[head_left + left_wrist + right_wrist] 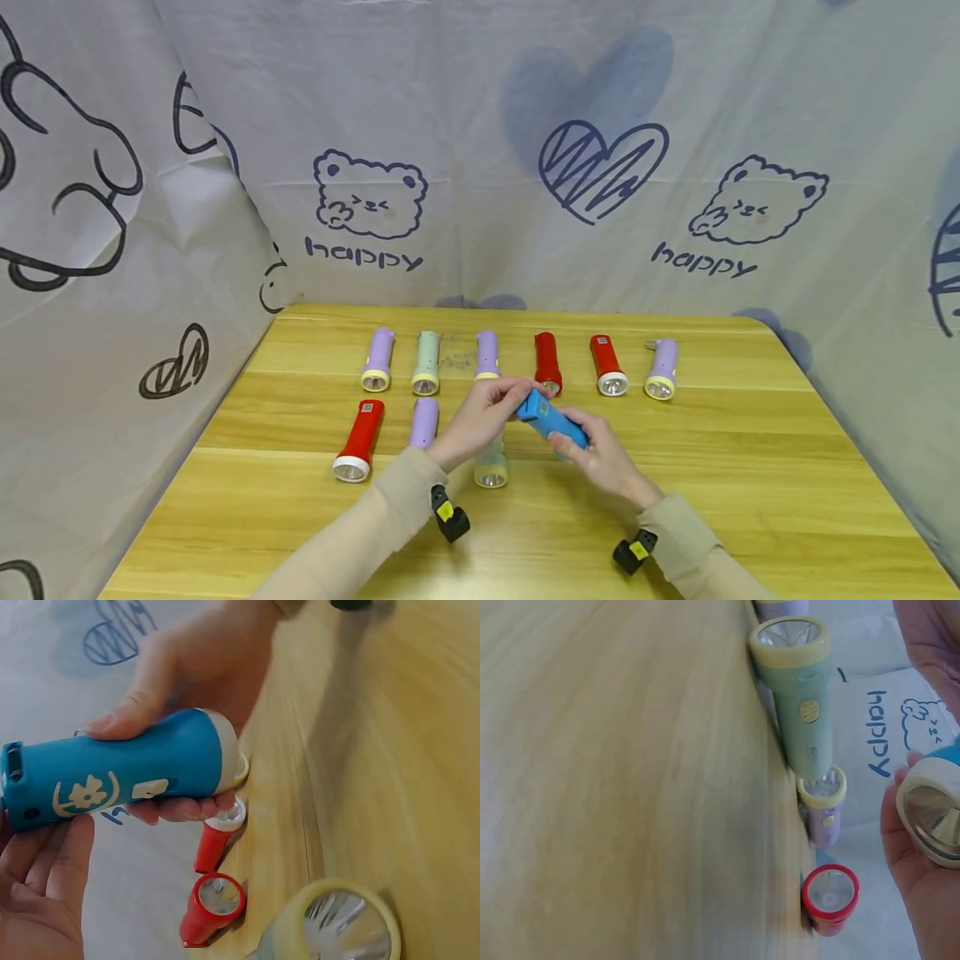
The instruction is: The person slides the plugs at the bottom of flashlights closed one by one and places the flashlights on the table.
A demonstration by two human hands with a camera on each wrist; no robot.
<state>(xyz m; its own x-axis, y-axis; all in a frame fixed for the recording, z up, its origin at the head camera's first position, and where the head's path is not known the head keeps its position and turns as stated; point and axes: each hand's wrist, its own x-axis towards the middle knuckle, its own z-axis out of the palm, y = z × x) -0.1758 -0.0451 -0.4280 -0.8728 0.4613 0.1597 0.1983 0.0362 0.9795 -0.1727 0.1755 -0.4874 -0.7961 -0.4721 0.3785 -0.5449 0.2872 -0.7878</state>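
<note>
A blue flashlight (pixel 553 419) with a white head rim is held above the table between both hands. My right hand (pixel 603 457) grips its body near the head, thumb on one side and fingers on the other. At the tail end, my left hand (pixel 480 417) holds with thumb and fingers. The left wrist view shows a white flower mark and a pale switch on the blue flashlight (pixel 142 769). Under the hands lies a pale green flashlight (pixel 491 468), partly covered by the left hand. A purple flashlight (pixel 423 421) lies beside the left wrist.
Across the back of the wooden table (pixel 720 500) several flashlights lie in a row, including a red one (pixel 606 358) and a purple one (pixel 663 367) with a small part sticking out at its tail. Another red flashlight (pixel 362 437) lies front left. Printed cloth (pixel 480 100) hangs behind.
</note>
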